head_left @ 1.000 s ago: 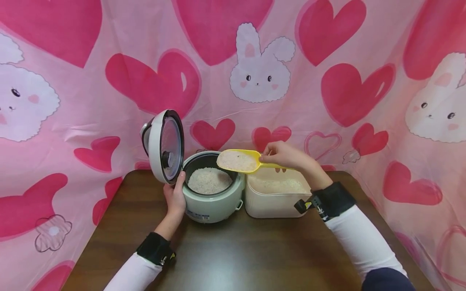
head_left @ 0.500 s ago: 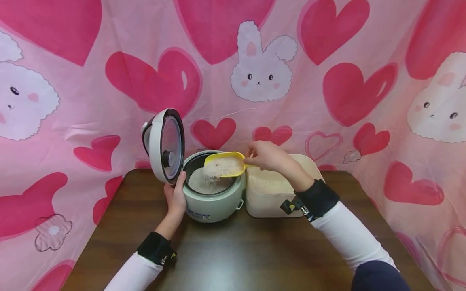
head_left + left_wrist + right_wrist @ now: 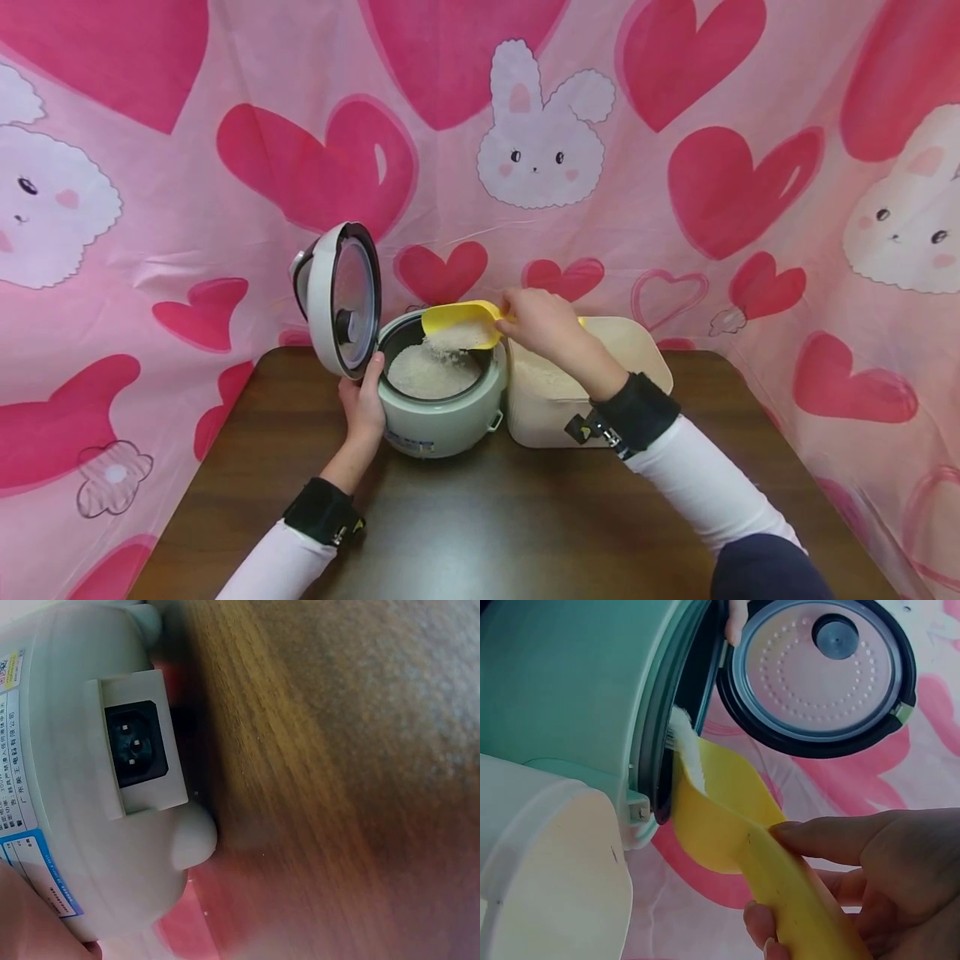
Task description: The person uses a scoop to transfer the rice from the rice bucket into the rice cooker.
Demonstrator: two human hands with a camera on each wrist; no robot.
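My right hand [image 3: 543, 327] grips the handle of a yellow scoop [image 3: 447, 314] and holds it tilted over the open rice cooker [image 3: 442, 429]. White rice slides from the scoop's lip onto the rice [image 3: 423, 373] inside the pot. In the right wrist view the thumb [image 3: 832, 836] lies along the top of the handle, with fingers curled beneath. My left hand [image 3: 363, 410] holds the cooker's left side, thumb up at the rim by the raised lid [image 3: 322, 300]. Most of its fingers are hidden behind the body.
A cream container [image 3: 534, 421] with rice in it stands against the cooker's right side, partly covered by my right forearm. The cooker's power socket [image 3: 136, 742] faces the brown tabletop's [image 3: 465, 525] left side. A pink heart-patterned cloth [image 3: 450, 200] hangs behind.
My right hand has carried the scoop left over the pot and tipped it, so rice pours out and the load has shrunk. My left hand stays put.
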